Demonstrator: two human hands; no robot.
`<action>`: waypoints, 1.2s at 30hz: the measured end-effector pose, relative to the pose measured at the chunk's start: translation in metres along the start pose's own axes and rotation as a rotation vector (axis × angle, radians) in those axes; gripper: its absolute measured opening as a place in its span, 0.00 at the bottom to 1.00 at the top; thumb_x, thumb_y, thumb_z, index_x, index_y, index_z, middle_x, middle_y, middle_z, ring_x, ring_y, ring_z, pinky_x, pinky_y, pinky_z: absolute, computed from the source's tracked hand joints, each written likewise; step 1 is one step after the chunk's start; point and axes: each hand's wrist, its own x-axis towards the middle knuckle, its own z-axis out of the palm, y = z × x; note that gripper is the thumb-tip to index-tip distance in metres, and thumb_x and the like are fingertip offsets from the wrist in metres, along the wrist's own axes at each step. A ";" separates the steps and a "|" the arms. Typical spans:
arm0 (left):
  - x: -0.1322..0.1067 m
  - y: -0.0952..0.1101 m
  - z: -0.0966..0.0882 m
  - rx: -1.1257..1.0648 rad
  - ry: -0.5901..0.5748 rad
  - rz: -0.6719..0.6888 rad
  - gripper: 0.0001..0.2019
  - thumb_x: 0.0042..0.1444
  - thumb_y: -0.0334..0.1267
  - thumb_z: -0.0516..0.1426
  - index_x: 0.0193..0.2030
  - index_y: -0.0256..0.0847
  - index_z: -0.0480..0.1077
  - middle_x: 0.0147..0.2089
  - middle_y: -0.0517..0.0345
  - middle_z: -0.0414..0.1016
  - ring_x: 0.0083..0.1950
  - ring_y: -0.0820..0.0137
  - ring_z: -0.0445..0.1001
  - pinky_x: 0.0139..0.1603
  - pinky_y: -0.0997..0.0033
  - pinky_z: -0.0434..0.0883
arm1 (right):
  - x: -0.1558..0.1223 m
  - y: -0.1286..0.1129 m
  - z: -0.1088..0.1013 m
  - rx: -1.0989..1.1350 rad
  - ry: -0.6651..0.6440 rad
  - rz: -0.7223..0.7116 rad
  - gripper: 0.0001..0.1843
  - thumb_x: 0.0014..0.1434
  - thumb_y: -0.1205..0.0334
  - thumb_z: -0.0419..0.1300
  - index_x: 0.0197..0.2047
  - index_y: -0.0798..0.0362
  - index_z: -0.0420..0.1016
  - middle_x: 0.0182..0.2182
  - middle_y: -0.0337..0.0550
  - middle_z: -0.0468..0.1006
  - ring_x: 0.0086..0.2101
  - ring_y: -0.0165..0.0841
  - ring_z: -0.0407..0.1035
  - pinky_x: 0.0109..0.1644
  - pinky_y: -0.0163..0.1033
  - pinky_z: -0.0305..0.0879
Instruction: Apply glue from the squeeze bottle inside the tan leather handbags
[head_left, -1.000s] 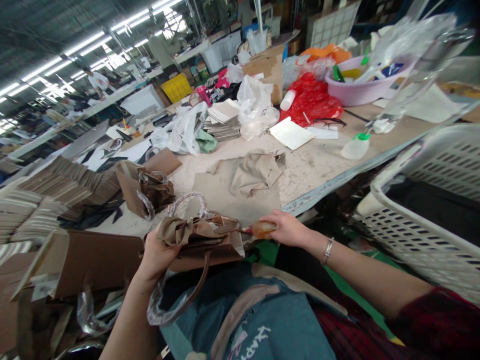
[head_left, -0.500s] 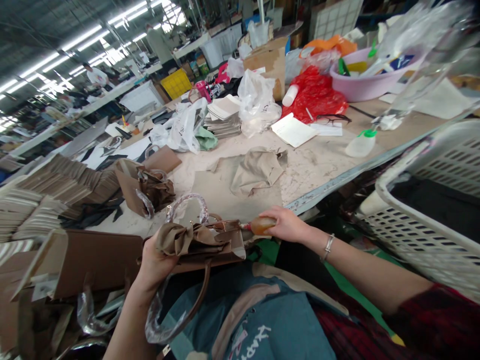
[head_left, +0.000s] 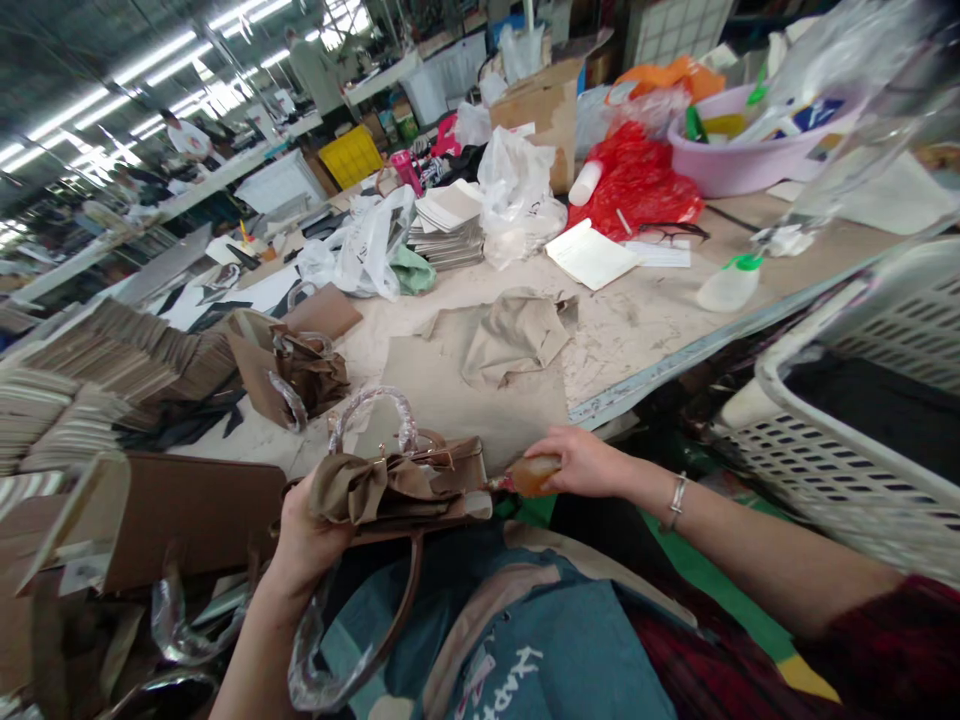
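A brown handbag [head_left: 442, 515] lies on its side over my lap, its bunched tan lining [head_left: 352, 488] pulled out at the left end. My left hand [head_left: 311, 530] is closed round that end of the bag. One plastic-wrapped handle [head_left: 373, 395] stands up on the far side; the other handle [head_left: 409, 600] hangs down over the apron. In my right hand [head_left: 581, 460] is a squeeze bottle [head_left: 534, 475] with amber contents. Its reddish nozzle points left, at the edge of the bag's right end; whether the tip touches cannot be told.
A brown bag body [head_left: 195, 515] stands at the left, beside stacked panels [head_left: 112, 350]. Crumpled tan fabric [head_left: 517, 335] lies on the worktable [head_left: 600, 340]. A white bottle with a green cap [head_left: 731, 285] stands near the edge. A white plastic basket [head_left: 840, 450] is at my right.
My right hand and the bottle have shifted slightly right and down, the nozzle moving toward the bag's near edge. My left hand keeps its hold on the handbag.
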 end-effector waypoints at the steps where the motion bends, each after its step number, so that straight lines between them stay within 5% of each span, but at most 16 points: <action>1: -0.001 0.001 0.000 -0.005 0.000 0.015 0.10 0.43 0.32 0.60 0.36 0.42 0.73 0.29 0.62 0.80 0.26 0.69 0.78 0.28 0.75 0.73 | 0.000 0.001 0.001 0.005 -0.007 -0.005 0.27 0.44 0.60 0.73 0.50 0.47 0.82 0.35 0.41 0.74 0.36 0.35 0.70 0.42 0.36 0.66; 20: -0.012 0.001 -0.001 -0.024 -0.018 0.076 0.13 0.45 0.29 0.60 0.40 0.40 0.73 0.34 0.58 0.80 0.31 0.67 0.79 0.32 0.75 0.74 | -0.011 0.008 0.001 -0.091 0.069 -0.249 0.24 0.53 0.71 0.63 0.53 0.47 0.80 0.36 0.43 0.72 0.36 0.33 0.69 0.40 0.35 0.64; 27: -0.014 0.000 -0.001 0.006 -0.008 0.089 0.14 0.45 0.28 0.59 0.41 0.40 0.73 0.35 0.57 0.80 0.31 0.67 0.79 0.30 0.75 0.73 | -0.005 0.010 -0.001 -0.241 0.213 -0.278 0.25 0.54 0.70 0.64 0.56 0.49 0.78 0.35 0.45 0.70 0.34 0.34 0.67 0.37 0.36 0.62; 36: -0.016 0.003 -0.001 0.007 -0.022 0.087 0.12 0.47 0.31 0.61 0.41 0.39 0.73 0.36 0.55 0.80 0.33 0.66 0.79 0.32 0.73 0.74 | -0.015 0.006 0.002 -0.022 0.103 -0.224 0.23 0.52 0.71 0.63 0.52 0.51 0.79 0.37 0.45 0.74 0.37 0.34 0.70 0.43 0.36 0.66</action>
